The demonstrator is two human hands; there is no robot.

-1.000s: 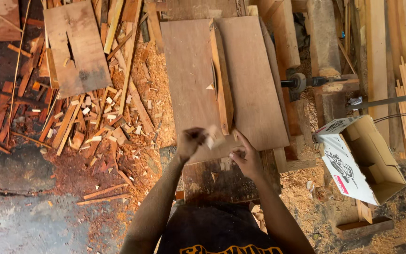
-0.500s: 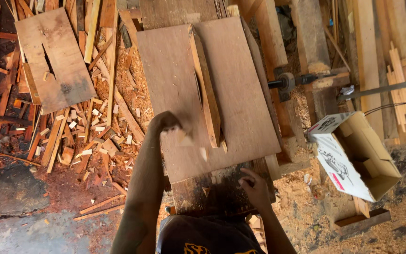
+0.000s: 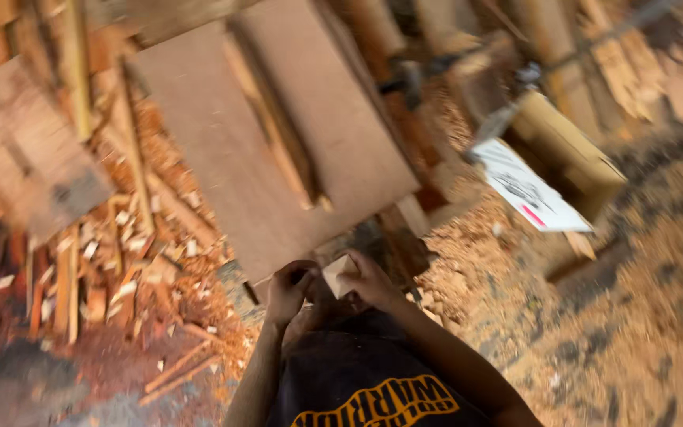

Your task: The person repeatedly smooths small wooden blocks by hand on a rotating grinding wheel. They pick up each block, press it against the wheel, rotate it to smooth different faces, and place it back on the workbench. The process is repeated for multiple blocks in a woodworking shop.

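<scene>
Both hands are drawn in close to the person's body, just below the near edge of a wide flat wooden board (image 3: 278,150). The left hand (image 3: 290,291) is curled, with its fingers bent inward, and the right hand (image 3: 369,281) sits just beside it, fingers folded around a small pale block of wood (image 3: 338,274) that lies between the two hands. The right hand clearly has hold of the block; the left touches or nearly touches its other side, though the blur makes it hard to tell how firmly it grips. Beyond the hands, a narrow wooden strip (image 3: 274,142) lies along the middle of the board. To the left of the hands, offcuts and splinters (image 3: 112,261) are scattered over the floor. Up and to the right of the right hand stands an open cardboard box (image 3: 563,150) with a white printed flap, with sawdust (image 3: 634,300) spread around it.
</scene>
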